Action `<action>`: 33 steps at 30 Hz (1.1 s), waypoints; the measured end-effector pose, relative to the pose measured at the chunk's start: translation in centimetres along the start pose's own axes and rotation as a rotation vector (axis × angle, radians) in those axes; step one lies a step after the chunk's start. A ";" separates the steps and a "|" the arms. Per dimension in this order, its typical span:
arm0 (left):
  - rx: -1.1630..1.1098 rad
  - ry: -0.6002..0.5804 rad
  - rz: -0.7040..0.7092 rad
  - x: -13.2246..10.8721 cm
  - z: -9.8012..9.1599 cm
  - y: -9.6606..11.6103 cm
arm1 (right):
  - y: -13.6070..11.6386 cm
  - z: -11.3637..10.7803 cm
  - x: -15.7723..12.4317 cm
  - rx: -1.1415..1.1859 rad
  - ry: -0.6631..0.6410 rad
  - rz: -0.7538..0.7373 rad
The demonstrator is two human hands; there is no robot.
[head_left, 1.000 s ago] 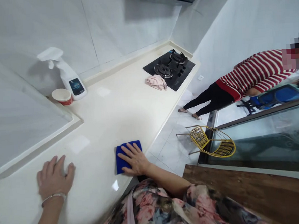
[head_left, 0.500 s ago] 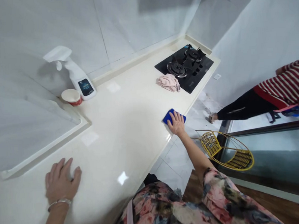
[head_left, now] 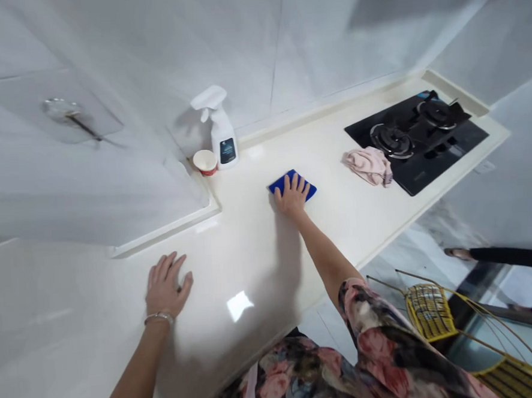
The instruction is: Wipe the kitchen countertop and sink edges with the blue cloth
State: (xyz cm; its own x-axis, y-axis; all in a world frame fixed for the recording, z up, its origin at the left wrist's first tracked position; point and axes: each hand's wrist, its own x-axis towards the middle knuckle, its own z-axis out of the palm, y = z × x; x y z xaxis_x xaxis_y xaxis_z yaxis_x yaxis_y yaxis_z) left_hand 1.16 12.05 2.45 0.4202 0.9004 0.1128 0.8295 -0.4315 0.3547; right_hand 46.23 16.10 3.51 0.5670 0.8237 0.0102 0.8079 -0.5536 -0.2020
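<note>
The right hand lies flat over the blue cloth, fingers spread, not clenched, mid-counter, right of the cup and spray bottle, left of the pink cloth beside the stove. Nearer and further left, the left hand rests on the counter, fingers apart, grasping nothing.

A kitchen can be recognised by the black two-burner hob, which is set into a pale counter beside tiled walls.
</note>
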 end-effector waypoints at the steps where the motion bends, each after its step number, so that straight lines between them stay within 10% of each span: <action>1: -0.003 0.002 -0.002 -0.1 0.1 0.0 | -2.1 0.4 -0.6 0.014 -0.011 -0.066; 8: -0.003 0.016 -0.032 -0.3 0.6 -0.4 | -10.8 2.0 -14.1 0.126 -0.103 -0.510; 16: -0.007 0.033 -0.087 -1.0 1.6 0.6 | -5.6 1.2 -29.1 0.171 -0.127 -0.959; 25: 0.047 0.243 -0.497 -11.8 -1.8 -3.3 | 4.5 0.3 -22.6 -0.105 -0.096 -0.679; 33: 0.028 0.260 -0.775 -19.2 -4.0 -8.1 | -9.5 1.4 -16.3 -0.007 -0.087 -0.111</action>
State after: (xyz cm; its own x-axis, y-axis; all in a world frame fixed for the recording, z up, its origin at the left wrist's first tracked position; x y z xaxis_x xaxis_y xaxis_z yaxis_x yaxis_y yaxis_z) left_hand -15.09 -1.55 1.17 -0.3721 0.9264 0.0577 0.8600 0.3207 0.3970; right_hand 29.12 8.12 3.90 0.4581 0.8873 -0.0526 0.8664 -0.4589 -0.1970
